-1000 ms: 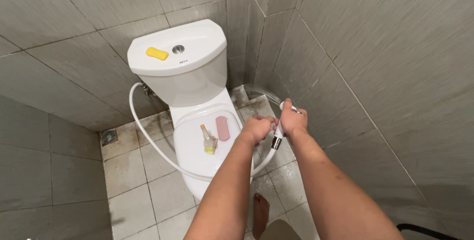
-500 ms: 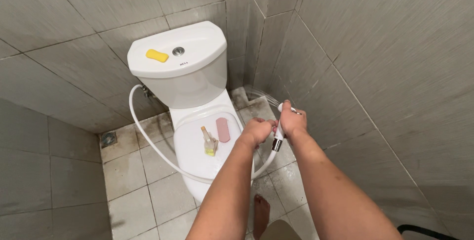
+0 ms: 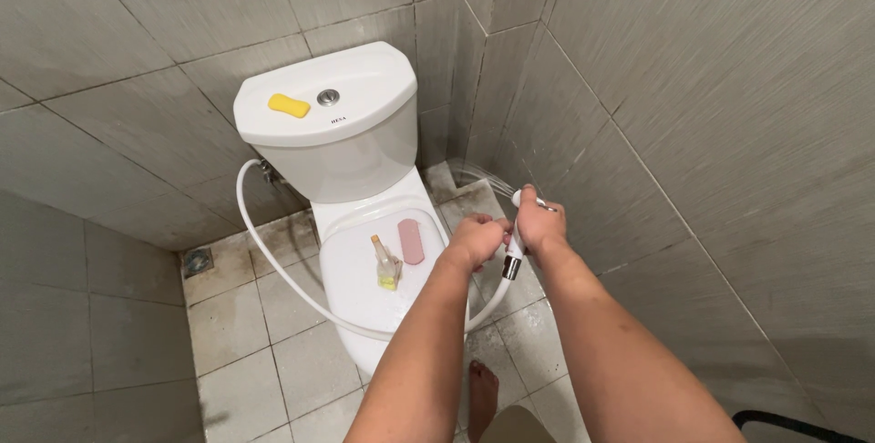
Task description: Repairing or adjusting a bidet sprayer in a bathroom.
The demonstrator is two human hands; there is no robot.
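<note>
Head view, bottle, pink bar, toilet lid

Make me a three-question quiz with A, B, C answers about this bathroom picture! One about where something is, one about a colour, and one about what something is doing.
1. Where is the small bottle?
A. on the closed toilet lid
B. on the floor
C. on the cistern

2. What colour is the sponge on the cistern?
A. blue
B. yellow
C. green

3. What is the bidet sprayer doing?
A. hanging on the wall
B. lying on the floor
C. spraying water while held

Answers:
1. A, the bottle lies on the lid beside a pink pad.
2. B, the sponge beside the flush button is yellow.
3. C, the right hand has it in its grip, the left hand is at it too, and thin water streaks fan out toward the corner.
</note>
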